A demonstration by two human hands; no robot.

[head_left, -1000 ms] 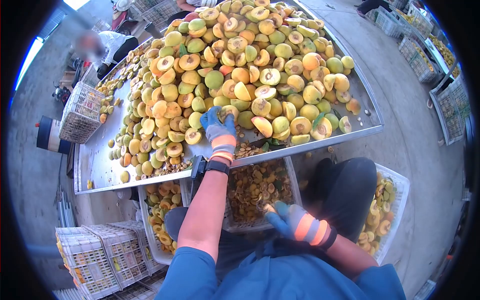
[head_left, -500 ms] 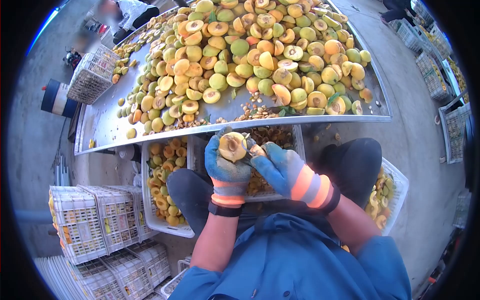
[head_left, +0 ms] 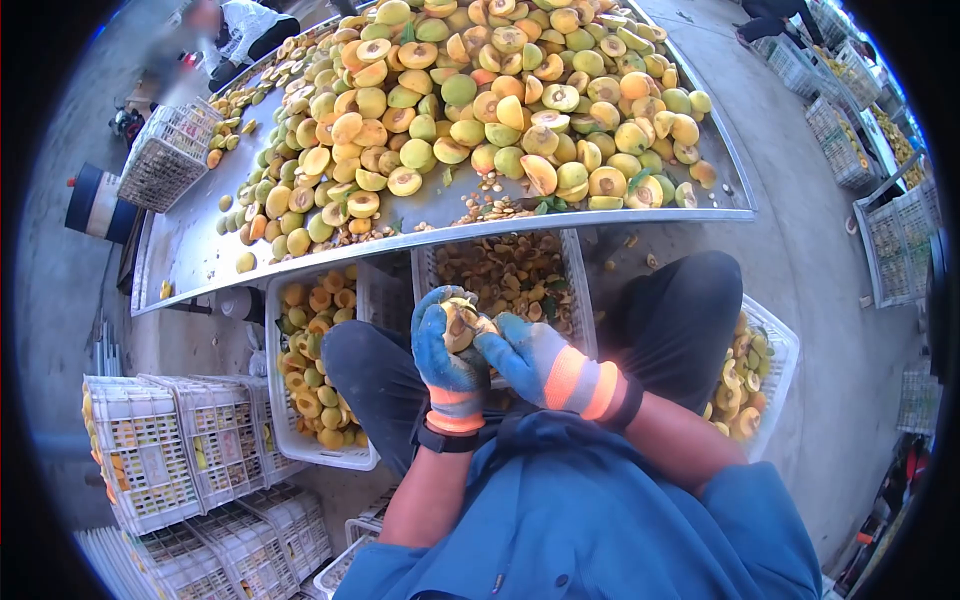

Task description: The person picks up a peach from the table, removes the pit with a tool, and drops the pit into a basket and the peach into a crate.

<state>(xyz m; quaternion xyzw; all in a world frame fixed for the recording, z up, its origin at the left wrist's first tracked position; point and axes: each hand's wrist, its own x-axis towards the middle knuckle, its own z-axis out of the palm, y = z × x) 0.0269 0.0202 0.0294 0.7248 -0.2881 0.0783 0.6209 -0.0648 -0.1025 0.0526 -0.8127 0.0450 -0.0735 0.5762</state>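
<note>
My left hand (head_left: pixel 447 345), in a blue and orange work glove, is closed around an apricot half (head_left: pixel 460 325). Its brownish cut face is turned partly toward my right hand. Gloved the same way, my right hand (head_left: pixel 525 355) has its fingers pressed together against the fruit's right side. A small tool with a curved metal end is in those fingers, now mostly hidden by the glove and fruit. Both hands are above my lap, just in front of a white crate (head_left: pixel 588 310) of brown pits and scraps (head_left: pixel 505 270).
A metal table (head_left: pixel 190 250) bears a big heap of apricots (head_left: pixel 450 120), many halved. Crates of halves stand at left (head_left: pixel 370 458) and right (head_left: pixel 785 370) of my legs. Stacked white crates (head_left: pixel 170 450) are at lower left. Another person (head_left: pixel 245 30) is at the table's far left.
Both hands have come lower and nearer my body. The apricot half has turned, and my right fingers have closed in against it, hiding the tool's metal end. The whole view has shifted slightly.
</note>
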